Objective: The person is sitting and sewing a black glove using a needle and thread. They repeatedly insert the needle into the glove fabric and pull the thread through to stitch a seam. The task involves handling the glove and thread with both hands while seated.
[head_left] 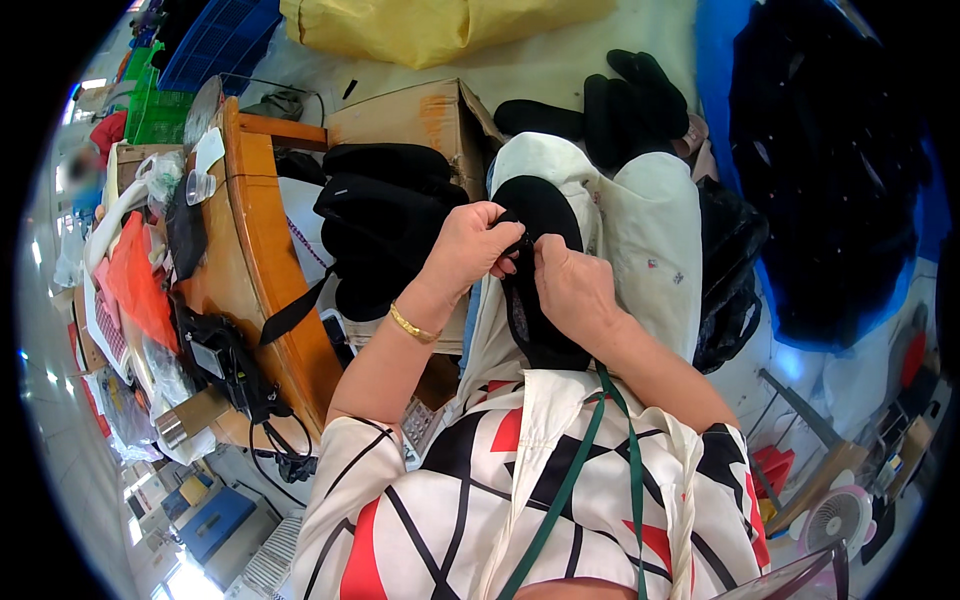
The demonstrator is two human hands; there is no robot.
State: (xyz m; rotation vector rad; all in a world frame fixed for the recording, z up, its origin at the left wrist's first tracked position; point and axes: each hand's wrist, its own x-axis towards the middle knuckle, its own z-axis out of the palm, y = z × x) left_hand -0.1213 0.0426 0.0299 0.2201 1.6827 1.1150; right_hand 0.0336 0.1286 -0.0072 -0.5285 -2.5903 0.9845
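A black cloth slipper [545, 205] lies lengthwise across my lap, on pale trousers [650, 220]. My left hand [468, 245], with a gold bracelet on its wrist, pinches the slipper's edge near the middle. From the other side my right hand [577, 290] has its fingers closed on the same edge, close to the left fingertips. Whether a small tool or thread is between the fingers is too small to tell. To the left of my knees, more black slippers [385, 205] are piled up. The near end of the slipper rests against my patterned shirt.
A cardboard box [400, 120] stands beyond the pile. At left is a wooden table [250, 230] with bags and clutter. Several black slippers [540, 118] lie ahead on pale sheeting. Right of me stand a black plastic bag [730, 270] and a blue-lined container of black pieces [820, 170].
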